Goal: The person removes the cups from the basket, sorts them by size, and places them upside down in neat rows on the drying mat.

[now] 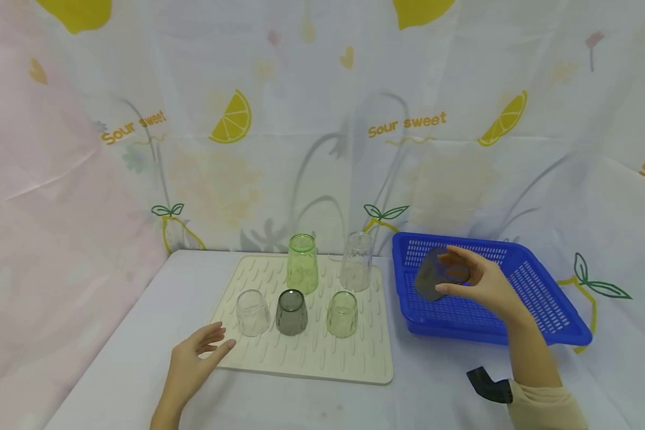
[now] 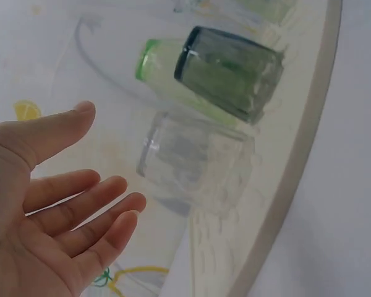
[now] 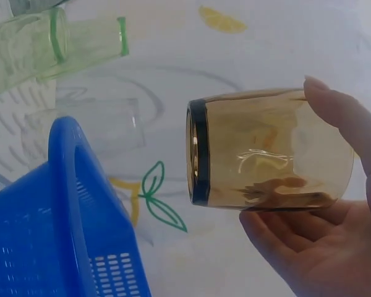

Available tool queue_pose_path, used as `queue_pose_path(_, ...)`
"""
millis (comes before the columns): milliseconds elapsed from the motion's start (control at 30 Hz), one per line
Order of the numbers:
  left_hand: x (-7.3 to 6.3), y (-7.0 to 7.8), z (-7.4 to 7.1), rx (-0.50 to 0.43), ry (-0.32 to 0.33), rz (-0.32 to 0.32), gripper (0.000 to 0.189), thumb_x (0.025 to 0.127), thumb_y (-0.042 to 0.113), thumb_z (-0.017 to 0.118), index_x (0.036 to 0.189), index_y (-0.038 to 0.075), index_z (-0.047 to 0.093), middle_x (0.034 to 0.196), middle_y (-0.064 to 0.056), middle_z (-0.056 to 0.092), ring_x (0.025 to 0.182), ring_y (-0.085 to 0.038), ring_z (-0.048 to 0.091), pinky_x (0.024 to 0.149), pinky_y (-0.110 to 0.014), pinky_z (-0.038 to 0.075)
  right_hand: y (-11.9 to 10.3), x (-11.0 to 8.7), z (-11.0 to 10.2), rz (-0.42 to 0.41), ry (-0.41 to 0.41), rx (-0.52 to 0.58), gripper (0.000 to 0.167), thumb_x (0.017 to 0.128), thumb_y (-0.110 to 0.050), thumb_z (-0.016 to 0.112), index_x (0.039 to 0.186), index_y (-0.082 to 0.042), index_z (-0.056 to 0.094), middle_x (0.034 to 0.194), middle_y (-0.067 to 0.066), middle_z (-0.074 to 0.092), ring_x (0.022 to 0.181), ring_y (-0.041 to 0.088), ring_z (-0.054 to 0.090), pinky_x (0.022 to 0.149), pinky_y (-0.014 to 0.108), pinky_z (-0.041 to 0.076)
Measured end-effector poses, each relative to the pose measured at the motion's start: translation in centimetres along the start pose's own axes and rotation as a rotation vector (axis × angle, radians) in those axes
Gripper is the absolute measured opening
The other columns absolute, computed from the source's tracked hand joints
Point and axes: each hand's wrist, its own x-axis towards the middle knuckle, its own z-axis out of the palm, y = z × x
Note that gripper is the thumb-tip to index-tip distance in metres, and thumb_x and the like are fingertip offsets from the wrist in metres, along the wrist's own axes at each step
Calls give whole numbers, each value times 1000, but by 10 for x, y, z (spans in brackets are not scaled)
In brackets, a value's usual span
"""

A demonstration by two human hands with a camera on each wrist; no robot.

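Note:
My right hand (image 1: 481, 283) holds an amber glass (image 3: 260, 151) between thumb and fingers. In the head view this glass (image 1: 429, 278) looks grey-brown and tilted, overlapping the inside of the blue plastic basket (image 1: 484, 334). My left hand (image 1: 193, 358) holds nothing; its fingers are loosely spread by the left edge of the cream mat (image 1: 312, 364). Nearest to it is a short clear glass (image 1: 252, 313). Beside that glass stand a short dark grey glass (image 1: 291, 313) and a short pale green glass (image 1: 342, 315).
Behind the short glasses, a tall green glass (image 1: 303, 266) and a tall clear glass (image 1: 357, 263) stand on the mat. The basket sits to the mat's right. A printed cloth (image 1: 312, 179) hangs behind the table. A black strap (image 1: 489, 387) shows near my right sleeve.

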Motion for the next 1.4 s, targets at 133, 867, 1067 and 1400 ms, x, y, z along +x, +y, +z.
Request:
queue_pose_path(133, 7, 17, 10, -93, -51, 23, 40, 78, 7, 76, 112, -7, 62, 100, -14, 70, 88, -25, 68, 72, -22, 57, -1, 0, 11, -75, -52, 92, 71, 78, 5, 71, 138, 11, 34, 121, 2, 57, 106, -2, 57, 85, 14, 51)
queue_pose_path(867, 32, 86, 95, -443, -443, 187, 48, 86, 14, 70, 125, -6, 53, 114, -20, 63, 102, -31, 63, 82, -35, 57, -2, 3, 71, -293, -223, 165, 76, 71, 7, 77, 135, 14, 38, 119, 30, 55, 112, 10, 57, 90, 22, 52)
queue_pose_path(1067, 32, 97, 105, -500, -482, 195, 53, 84, 14, 71, 129, -6, 50, 116, -21, 62, 106, -32, 61, 85, -34, 56, -1, 2, 91, -281, -263, 213, 79, 71, 4, 78, 137, 12, 36, 121, 33, 53, 114, 14, 56, 92, 23, 50)
queue_pose_path(1400, 34, 106, 115, -556, -527, 240, 57, 82, 11, 74, 130, -6, 49, 117, -20, 63, 106, -32, 61, 85, -36, 55, -5, 0, 117, -264, -278, 260, 78, 71, 1, 79, 136, 12, 37, 117, 29, 56, 109, 20, 58, 90, 29, 53)
